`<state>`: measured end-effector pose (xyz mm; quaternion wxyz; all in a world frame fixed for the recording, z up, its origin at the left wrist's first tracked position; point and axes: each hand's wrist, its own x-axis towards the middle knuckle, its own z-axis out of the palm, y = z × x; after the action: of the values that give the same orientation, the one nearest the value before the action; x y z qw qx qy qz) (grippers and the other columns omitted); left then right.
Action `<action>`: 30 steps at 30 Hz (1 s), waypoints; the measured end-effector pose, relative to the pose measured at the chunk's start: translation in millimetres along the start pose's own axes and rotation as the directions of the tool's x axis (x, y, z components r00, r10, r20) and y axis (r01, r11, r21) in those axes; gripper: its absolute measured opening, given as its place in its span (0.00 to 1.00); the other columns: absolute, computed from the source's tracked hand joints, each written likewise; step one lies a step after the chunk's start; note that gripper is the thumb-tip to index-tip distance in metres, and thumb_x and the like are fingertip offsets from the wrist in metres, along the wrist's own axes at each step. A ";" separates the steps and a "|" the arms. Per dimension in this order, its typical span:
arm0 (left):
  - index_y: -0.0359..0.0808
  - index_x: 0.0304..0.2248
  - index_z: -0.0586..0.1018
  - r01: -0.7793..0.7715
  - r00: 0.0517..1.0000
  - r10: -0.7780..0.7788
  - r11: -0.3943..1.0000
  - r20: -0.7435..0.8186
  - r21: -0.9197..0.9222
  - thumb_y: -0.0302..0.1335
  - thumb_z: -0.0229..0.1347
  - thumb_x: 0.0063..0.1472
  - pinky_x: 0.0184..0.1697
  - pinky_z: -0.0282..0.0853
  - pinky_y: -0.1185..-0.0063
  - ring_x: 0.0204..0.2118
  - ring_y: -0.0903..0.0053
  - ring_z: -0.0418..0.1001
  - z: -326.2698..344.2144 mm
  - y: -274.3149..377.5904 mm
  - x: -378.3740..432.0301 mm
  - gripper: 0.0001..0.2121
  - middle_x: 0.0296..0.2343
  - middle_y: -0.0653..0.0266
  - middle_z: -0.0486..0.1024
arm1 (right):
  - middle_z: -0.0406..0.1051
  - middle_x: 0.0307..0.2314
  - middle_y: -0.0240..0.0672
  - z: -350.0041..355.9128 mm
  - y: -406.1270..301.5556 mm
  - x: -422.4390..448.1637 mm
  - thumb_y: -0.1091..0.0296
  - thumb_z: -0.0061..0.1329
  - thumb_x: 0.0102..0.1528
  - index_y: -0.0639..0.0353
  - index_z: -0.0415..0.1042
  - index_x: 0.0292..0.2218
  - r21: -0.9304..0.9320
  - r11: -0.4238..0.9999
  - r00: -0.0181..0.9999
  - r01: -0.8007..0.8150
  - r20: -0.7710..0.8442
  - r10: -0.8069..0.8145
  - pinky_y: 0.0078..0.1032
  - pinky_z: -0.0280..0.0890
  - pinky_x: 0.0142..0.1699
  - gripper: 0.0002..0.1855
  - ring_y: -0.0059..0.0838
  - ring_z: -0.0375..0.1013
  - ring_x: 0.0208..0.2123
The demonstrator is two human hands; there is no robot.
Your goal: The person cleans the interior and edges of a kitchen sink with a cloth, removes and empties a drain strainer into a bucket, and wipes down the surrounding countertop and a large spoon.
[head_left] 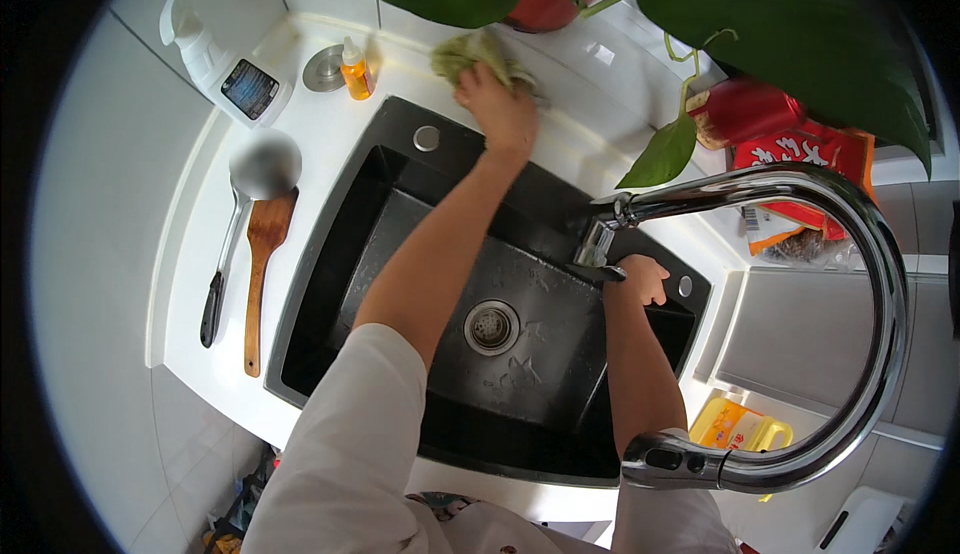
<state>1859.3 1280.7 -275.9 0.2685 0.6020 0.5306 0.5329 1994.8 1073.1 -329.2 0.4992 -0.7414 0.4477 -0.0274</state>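
Observation:
My left hand [499, 111] is closed on a green cloth [472, 55]. It presses the cloth on the white countertop strip behind the sink, close to the tiled wall. My left forearm reaches across the black sink [517, 396]. Beside the base of the chrome faucet [889, 276], my right hand [645, 280] is curled like a fist at the sink's back rim, with nothing visible in it. The faucet's lever and base stand just left of that hand. Water drops lie on the sink floor around the round drain [492, 327].
Left of the sink lie a wooden spatula [262, 254] and a black-handled ladle [225, 276]. Behind them stand a white pump bottle [232, 81], a metal sink stopper [324, 67] and a small orange bottle [357, 73]. Plant leaves [765, 36] overhang the back; red packages [795, 149] lie at right.

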 end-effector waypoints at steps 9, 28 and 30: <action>0.35 0.33 0.74 -0.585 0.683 0.505 0.811 0.527 -0.019 0.24 0.52 0.44 0.51 0.56 0.71 0.45 0.65 0.62 3.1 24.0 -53.1 0.13 0.35 0.62 0.69 | 0.64 0.42 0.48 3.2 0.6 9.9 0.48 0.39 0.53 0.61 0.59 0.43 -0.040 0.999 0.998 0.033 0.059 -0.031 0.40 0.63 0.43 0.25 0.45 0.65 0.43; 0.31 0.32 0.73 -0.381 0.904 0.339 0.915 0.261 0.131 0.19 0.53 0.40 0.46 0.57 0.66 0.39 0.57 0.65 -26.5 -5.0 6.5 0.14 0.32 0.50 0.70 | 0.64 0.42 0.48 -4.2 -3.1 -1.0 0.48 0.40 0.53 0.60 0.60 0.44 -0.063 0.996 0.994 0.066 0.086 -0.061 0.40 0.62 0.43 0.26 0.45 0.65 0.43; 0.31 0.32 0.73 -0.430 0.833 0.372 0.901 0.409 0.057 0.20 0.54 0.41 0.47 0.57 0.67 0.40 0.57 0.65 -25.7 6.2 -10.0 0.14 0.33 0.49 0.69 | 0.64 0.42 0.48 -5.5 -2.4 -1.1 0.48 0.40 0.53 0.60 0.60 0.44 -0.058 0.997 0.995 0.061 0.082 -0.056 0.40 0.62 0.43 0.26 0.45 0.65 0.43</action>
<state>1839.0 1263.4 -266.5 0.2052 0.8113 0.3660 0.4070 1993.0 1070.1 -324.2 0.4933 -0.7693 0.4061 0.0014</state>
